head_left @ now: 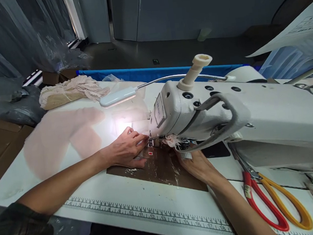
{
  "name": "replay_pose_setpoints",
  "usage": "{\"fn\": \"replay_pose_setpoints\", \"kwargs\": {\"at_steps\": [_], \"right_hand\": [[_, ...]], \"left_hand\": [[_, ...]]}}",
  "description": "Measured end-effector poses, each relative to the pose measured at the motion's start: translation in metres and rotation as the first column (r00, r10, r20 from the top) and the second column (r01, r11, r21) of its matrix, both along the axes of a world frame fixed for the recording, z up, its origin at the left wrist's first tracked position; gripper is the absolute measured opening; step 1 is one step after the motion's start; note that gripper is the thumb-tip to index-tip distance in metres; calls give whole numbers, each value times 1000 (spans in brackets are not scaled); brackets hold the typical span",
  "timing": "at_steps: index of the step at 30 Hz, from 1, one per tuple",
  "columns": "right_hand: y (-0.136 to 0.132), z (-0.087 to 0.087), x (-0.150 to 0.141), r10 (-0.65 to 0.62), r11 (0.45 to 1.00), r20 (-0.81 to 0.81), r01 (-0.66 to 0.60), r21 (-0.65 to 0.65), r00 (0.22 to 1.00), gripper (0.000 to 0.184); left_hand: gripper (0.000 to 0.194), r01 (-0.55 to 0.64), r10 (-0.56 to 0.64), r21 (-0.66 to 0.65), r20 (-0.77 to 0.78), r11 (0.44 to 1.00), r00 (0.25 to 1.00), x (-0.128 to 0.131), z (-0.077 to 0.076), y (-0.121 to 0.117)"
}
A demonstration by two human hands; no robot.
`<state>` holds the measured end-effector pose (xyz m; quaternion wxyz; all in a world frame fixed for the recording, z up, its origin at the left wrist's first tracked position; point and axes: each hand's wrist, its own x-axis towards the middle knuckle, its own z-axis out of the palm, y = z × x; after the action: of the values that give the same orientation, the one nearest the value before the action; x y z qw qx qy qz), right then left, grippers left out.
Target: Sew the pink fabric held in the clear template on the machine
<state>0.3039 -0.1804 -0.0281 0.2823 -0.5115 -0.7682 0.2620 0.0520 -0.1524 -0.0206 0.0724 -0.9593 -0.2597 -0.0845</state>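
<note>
My left hand (pixel 130 149) rests on the bed of a white sewing machine (pixel 213 109), just left of the presser foot (pixel 150 143). Its fingers are bent and spread, with the thumb apart, and their tips touch sheer pale pink fabric (pixel 90 116) near the needle. Right of the foot, my right hand (pixel 195 165) reaches under the machine head. The head hides its fingers, so what they hold cannot be seen. A bunched piece of pale pink trim (pixel 171 140) shows beside the foot. Beneath both hands lies a brown plate (pixel 163 170) with a small red arrow mark.
Scissors (pixel 273 195) with red and yellow handles lie at the right. A lamp (pixel 119 97) on a bendy neck lights the needle area. Bundled lace (pixel 72 90) sits at the back left. A printed ruler (pixel 145 213) runs along the table's front edge. Cardboard boxes (pixel 2 145) stand left.
</note>
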Motion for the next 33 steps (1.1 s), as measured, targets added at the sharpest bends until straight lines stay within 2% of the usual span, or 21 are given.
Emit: {"fn": "replay_pose_setpoints", "kwargs": {"at_steps": [3,7,11,14,19,22,25,28,30,32,33], "right_hand": [[-1,-1,-5,-21,999,-13,22,47,1000,27],[-11,7,-12,26,1000,-12,-26,8,1000,25],[-12,2,-9,-74,997,-45,73,-25,996,23],[-6,-7,-3,-162,986,-30,161,-48,986,25],[-3,-13,0,-209,977,-20,207,-48,978,28],[-7,-10,-6,-190,982,-14,190,-22,982,27],[-9,-9,-10,-133,989,3,132,67,991,27],[-10,-15,-10,-115,979,65,102,174,991,31],[-10,-22,-9,-104,971,109,77,225,989,33],[-11,-28,-8,-92,968,152,53,245,984,34],[-11,-31,-7,-92,967,171,47,251,981,35]], "left_hand": [[47,-3,3,0,-5,1000,1000,0,-1,0],[44,-14,14,2,28,1000,999,0,-6,-2],[42,-39,42,-30,89,999,995,-1,-9,-2],[44,-56,70,-107,136,993,988,-2,-6,-1],[48,-91,137,-326,122,941,983,-1,3,2],[55,-136,192,-384,110,913,975,0,3,4],[56,-148,209,-418,103,896,972,-2,4,8],[50,-88,149,-423,113,902,982,-8,11,20],[44,-64,130,-388,146,919,981,-12,19,38],[41,-99,181,-356,207,929,961,-17,25,64],[40,-145,246,-368,244,919,938,-19,27,79]]}}
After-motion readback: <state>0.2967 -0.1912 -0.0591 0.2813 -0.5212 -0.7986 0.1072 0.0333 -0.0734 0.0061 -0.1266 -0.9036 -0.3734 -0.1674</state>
